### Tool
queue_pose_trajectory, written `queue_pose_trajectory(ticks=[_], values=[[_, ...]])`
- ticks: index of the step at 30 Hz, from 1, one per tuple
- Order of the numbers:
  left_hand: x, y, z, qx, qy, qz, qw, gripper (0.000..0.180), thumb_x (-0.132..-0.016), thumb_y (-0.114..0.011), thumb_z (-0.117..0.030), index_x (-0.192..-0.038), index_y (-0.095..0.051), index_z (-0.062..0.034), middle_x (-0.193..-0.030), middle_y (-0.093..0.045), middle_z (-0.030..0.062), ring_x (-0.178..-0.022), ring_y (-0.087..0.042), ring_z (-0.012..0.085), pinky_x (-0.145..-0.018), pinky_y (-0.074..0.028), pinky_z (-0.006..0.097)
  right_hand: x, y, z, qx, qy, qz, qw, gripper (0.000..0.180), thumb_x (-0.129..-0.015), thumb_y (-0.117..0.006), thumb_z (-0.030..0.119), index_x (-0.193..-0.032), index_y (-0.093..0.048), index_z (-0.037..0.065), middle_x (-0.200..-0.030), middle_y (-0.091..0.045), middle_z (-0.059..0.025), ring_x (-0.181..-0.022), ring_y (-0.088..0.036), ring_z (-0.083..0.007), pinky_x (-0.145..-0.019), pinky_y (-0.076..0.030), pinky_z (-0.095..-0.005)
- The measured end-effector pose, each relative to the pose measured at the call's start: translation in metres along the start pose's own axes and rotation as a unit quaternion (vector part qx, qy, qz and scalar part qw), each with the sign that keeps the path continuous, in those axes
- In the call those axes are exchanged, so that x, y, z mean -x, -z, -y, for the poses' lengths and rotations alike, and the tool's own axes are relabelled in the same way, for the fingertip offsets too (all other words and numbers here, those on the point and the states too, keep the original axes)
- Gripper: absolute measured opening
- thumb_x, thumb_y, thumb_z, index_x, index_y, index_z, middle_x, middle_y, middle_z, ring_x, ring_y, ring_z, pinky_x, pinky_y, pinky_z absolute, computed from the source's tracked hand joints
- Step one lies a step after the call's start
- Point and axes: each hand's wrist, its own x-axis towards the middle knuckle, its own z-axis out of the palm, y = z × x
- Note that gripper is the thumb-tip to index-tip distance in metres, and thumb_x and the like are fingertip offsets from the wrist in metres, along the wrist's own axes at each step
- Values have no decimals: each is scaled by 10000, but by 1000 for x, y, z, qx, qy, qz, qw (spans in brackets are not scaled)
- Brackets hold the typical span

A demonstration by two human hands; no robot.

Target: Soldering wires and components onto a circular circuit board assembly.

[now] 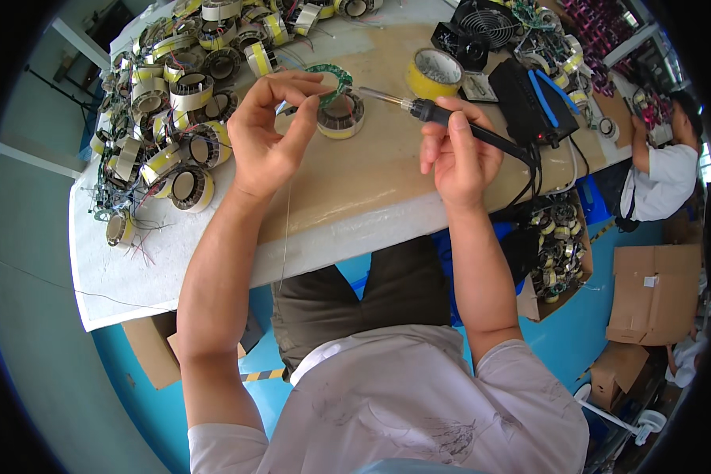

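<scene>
My left hand (272, 130) pinches a green ring-shaped circuit board (333, 77) between thumb and fingers. A thin wire hangs down from that hand past the table's front edge. In my right hand (460, 154) is a soldering iron (433, 111), gripped by its black handle. Its metal tip points left and lies close to the board's right side; whether they touch I cannot tell. Just under the board, a motor stator (341, 120) with a yellow band sits on the table, partly covered by the board and my fingers.
Many yellow-banded stators (189, 95) are heaped at the left. A yellow tape roll (434, 73), a black soldering station (532, 107) with blue-handled pliers (547, 99) and a small fan (486, 30) stand right. A box of stators (561, 253) is below; another person (662, 174) works far right.
</scene>
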Motion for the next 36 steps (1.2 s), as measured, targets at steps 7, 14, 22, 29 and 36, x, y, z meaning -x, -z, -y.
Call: queue_pose_trajectory(ticks=[7, 14, 22, 29, 36], values=[[0, -1, -1, 3, 1, 0, 1000, 70, -919, -614, 57, -924, -584, -6, -1053, -729, 174, -1193, -599, 296, -1056, -426, 442, 1, 4, 0, 1, 1, 2, 1000, 243, -1014, -544, 142, -1163, -618, -36, -814, -701, -132, -490, -523, -108, -406, -430, -254], [0, 0, 1, -11, -2, 6, 1000, 72, -921, -604, 60, -924, -580, -8, -1053, -729, 177, -1196, -598, 296, -1055, -427, 441, 0, 5, -1, 11, 2, 0, 1000, 271, -1032, -504, 160, -1191, -604, -35, -799, -688, -124, -507, -521, -115, -402, -434, -265], [-2, -4, -3, 0, 7, -26, 1000, 86, -873, -635, 49, -881, -572, -9, -1000, -734, 131, -1106, -644, 264, -996, -470, 394, -2, -1, 2, 67, 29, -109, 991, 218, -1003, -598, 164, -1146, -634, 3, -793, -674, -126, -462, -516, -87, -425, -425, -239], [-2, -4, -6, -6, 17, 3, 1000, 78, -907, -603, 47, -900, -562, -19, -1060, -719, 165, -1168, -606, 284, -1077, -399, 450, 1, 21, 11, 534, 184, -7, 825, 295, -908, -702, 58, -1200, -680, 26, -873, -634, -120, -775, -633, -264, -691, -512, -366], [0, -3, -10, -7, 17, -5, 1000, 73, -908, -609, 27, -890, -561, -25, -1048, -717, 150, -1156, -612, 276, -1123, -357, 471, -40, 43, 21, 472, 181, -211, 836, 193, -948, -700, 149, -1096, -722, 27, -786, -634, -50, -627, -569, -133, -560, -453, -285]])
